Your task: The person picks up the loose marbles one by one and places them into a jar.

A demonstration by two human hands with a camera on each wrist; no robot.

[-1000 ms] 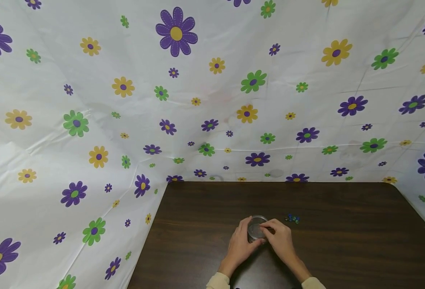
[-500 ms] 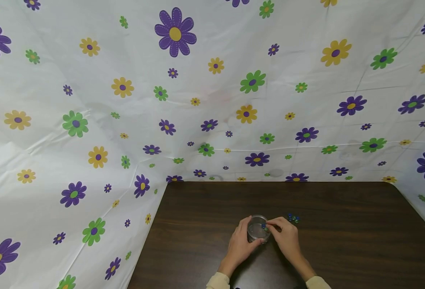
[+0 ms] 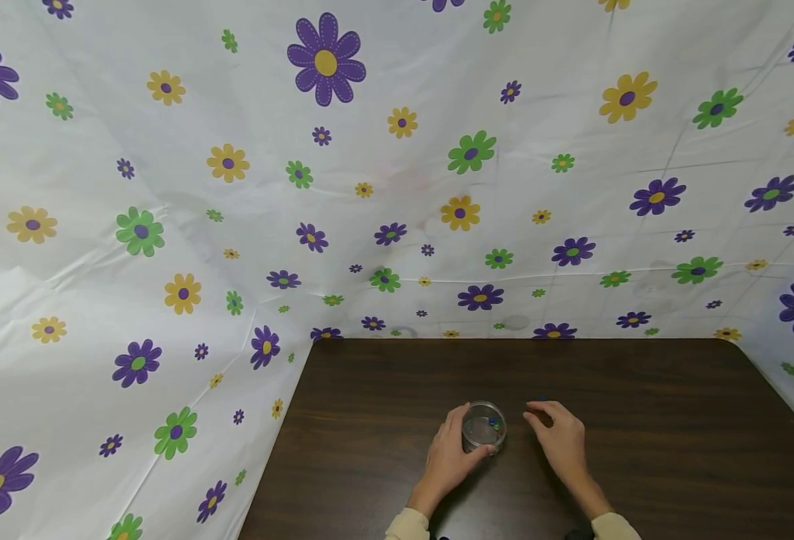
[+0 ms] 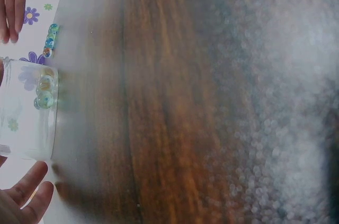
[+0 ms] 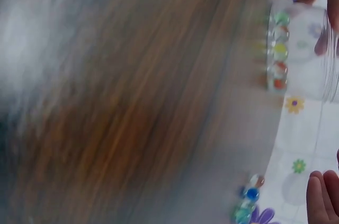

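Observation:
My left hand (image 3: pixel 447 454) grips a clear jar (image 3: pixel 483 430) on the table, thumb at the near side and fingers around the left. In the right wrist view, several glass marbles (image 5: pixel 279 52) line the bottom of the jar (image 5: pixel 307 49). To the right of it, my right hand (image 3: pixel 561 441) hovers with thumb and fingers apart, nothing visible between them. Several loose marbles (image 5: pixel 249 198), blue, green and clear-brown, lie on the table near its fingers; in the head view the hand mostly hides them. The left wrist view shows these loose marbles (image 4: pixel 51 40) beyond the jar (image 4: pixel 24 113).
A dark wood-grain table (image 3: pixel 370 397) extends around both hands. Behind it and along the sides hangs a white flower-print sheet (image 3: pixel 397 165). A small dark object (image 3: pixel 444 538) shows at the bottom edge of the head view.
My right hand has moved from over the jar to the right, towards the loose marbles. Blue and green marbles now lie in the jar. The left hand and jar have stayed in place.

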